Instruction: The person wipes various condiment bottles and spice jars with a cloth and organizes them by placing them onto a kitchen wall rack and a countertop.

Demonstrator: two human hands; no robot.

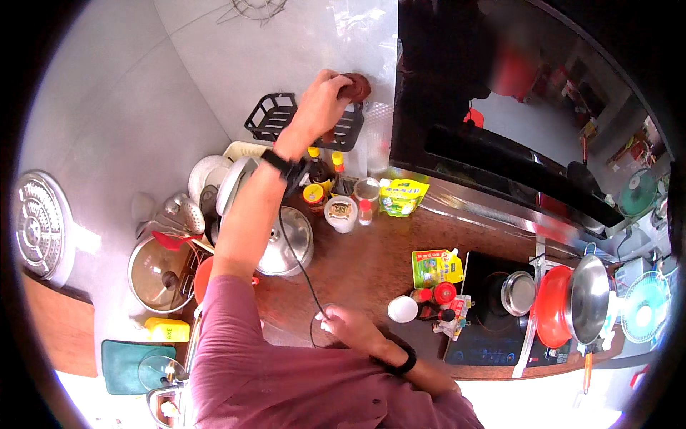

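Observation:
My left hand (324,94) is raised against the grey tiled wall and grips a bunched reddish-brown cloth (357,87). Directly below it a black wall-mounted basket (270,118) is partly covered by my forearm. Low over the brown countertop (353,257), near my body, is my right hand (345,324) with its fingers curled. A black cable (300,268) runs from my left wristband to the fingertips of my right hand; whether they hold it is unclear. Below the basket stand yellow-capped bottles (337,171), a white lidded jar (341,213) and a green-yellow pouch (403,197).
A glossy black range hood (509,134) juts out at right. Beneath it are an induction cooktop (482,322), a red basin (552,305) and a steel pan (587,300). At left stand a steel pot lid (286,241), a glass lid (155,273) and a yellow bottle (167,330).

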